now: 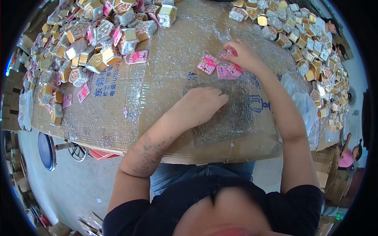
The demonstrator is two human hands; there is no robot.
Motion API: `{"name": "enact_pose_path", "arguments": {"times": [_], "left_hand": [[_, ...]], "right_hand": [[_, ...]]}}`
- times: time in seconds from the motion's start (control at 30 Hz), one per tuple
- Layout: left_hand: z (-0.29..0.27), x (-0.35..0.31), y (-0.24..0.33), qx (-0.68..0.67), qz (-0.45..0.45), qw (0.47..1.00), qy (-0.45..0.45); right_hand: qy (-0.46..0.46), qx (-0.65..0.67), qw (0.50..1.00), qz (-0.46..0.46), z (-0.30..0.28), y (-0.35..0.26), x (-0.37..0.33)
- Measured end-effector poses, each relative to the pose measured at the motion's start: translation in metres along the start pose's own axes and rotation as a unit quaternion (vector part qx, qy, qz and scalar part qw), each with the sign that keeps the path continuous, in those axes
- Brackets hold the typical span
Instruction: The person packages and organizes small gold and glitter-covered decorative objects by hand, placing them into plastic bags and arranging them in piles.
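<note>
My right hand (241, 56) is reached out over the cardboard-covered table, thumb and fingers pinching a pink hang tag (231, 51). Just below it lie more pink tags (225, 72), and a pink-and-white tag (208, 64) with a loop sits to their left. Closer to me, my left hand (205, 103) rests with its fingers curled above a clear plastic sheet (212, 137). Whatever those fingers hold, if anything, is hidden beneath the hand. Thin clear strands (236, 114) are scattered on the sheet beside it.
Glittery silver-and-gold box-shaped pieces, many with pink tags, pile up at the left (98, 47); a similar pile (303, 43) covers the far right. A clear plastic bag (301, 98) lies by my right forearm. A blue round stool (47, 151) stands left below the table edge.
</note>
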State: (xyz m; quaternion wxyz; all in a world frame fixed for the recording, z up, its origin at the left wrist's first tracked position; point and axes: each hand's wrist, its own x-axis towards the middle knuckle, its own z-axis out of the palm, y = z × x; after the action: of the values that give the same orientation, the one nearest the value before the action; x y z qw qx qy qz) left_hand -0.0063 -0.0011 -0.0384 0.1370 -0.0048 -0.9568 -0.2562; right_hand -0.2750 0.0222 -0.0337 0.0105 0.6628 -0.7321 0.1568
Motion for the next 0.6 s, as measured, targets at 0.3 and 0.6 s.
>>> {"name": "enact_pose_path", "arguments": {"times": [0.3, 0.6], "left_hand": [[-0.021, 0.009, 0.010, -0.124, -0.052, 0.991, 0.002], [-0.017, 0.008, 0.001, -0.364, -0.183, 0.907, 0.103]], "right_hand": [[0.076, 0.128, 0.984, 0.095, -0.021, -0.001, -0.043], [0.042, 0.289, 0.944, -0.154, -0.054, -0.091, -0.086]]}}
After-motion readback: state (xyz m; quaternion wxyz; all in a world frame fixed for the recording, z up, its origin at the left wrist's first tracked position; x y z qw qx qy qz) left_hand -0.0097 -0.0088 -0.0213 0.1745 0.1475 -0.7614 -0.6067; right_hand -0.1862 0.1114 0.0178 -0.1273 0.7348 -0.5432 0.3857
